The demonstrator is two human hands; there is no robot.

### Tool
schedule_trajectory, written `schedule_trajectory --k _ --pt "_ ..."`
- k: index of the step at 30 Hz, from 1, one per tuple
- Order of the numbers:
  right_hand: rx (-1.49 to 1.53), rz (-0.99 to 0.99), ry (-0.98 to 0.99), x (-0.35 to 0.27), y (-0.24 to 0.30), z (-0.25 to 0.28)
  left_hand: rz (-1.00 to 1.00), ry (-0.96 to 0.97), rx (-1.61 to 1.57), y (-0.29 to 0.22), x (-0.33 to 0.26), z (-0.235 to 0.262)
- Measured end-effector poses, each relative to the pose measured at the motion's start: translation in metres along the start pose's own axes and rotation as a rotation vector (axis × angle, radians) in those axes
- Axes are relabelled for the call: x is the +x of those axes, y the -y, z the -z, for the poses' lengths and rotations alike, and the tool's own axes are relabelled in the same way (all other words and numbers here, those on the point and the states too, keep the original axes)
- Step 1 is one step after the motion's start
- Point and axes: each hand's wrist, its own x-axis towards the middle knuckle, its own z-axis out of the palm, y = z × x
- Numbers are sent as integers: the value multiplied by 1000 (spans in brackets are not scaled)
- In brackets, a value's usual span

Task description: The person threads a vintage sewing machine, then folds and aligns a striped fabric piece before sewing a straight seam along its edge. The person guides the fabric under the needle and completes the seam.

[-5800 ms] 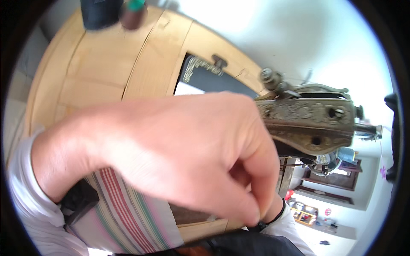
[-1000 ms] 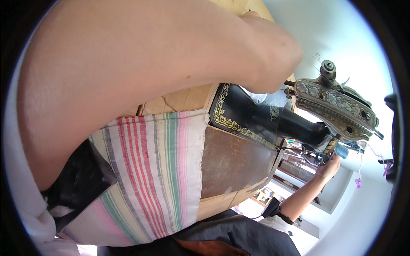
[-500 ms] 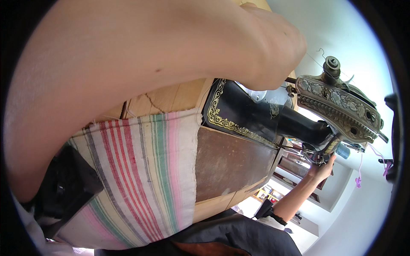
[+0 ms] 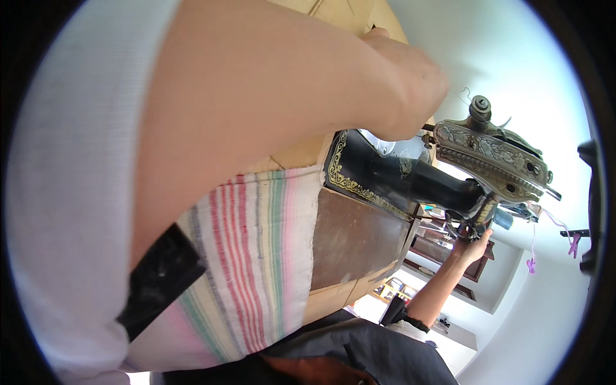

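A black sewing machine (image 4: pixel 417 183) with gold scrollwork on its bed and an ornate metal faceplate (image 4: pixel 491 154) fills the right half. My left hand (image 4: pixel 414 90) is bent near the needle end, beside the faceplate. Its wrist and back hide most of the fingers, so what they hold does not show. At the far end of the machine, my right hand (image 4: pixel 473 249) is closed on the handwheel (image 4: pixel 454 228), partly hidden behind it. A striped cloth (image 4: pixel 256 256) in white, red, green and pink lies left of the machine, partly under my left forearm.
The wooden table (image 4: pixel 346 292) has a dark brown panel (image 4: pixel 353 240) beside the machine bed. A black block (image 4: pixel 165 276) sits at my left sleeve. Dark fabric (image 4: pixel 359 350) covers the lower edge. Purple cord (image 4: pixel 531 264) hangs beyond the machine.
The view has shifted, so the cloth appears farther right and the machine's head slightly left. More of my white left sleeve shows. My right hand stays at the handwheel.
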Motion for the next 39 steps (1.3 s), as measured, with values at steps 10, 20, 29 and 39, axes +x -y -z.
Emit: schedule_trajectory --k 10,20,29,39 --pt "-72 -23 -63 -8 4 -10 -37 -141 -20 6 -13 -2" --pt "-193 70 -293 -68 -4 -17 -38 -154 22 7 -11 -5" --pt "-387 262 -458 -110 2 -32 -2 -18 -21 6 -1 -2" --pt "74 176 197 -148 20 -92 -27 -46 18 7 2 -4"
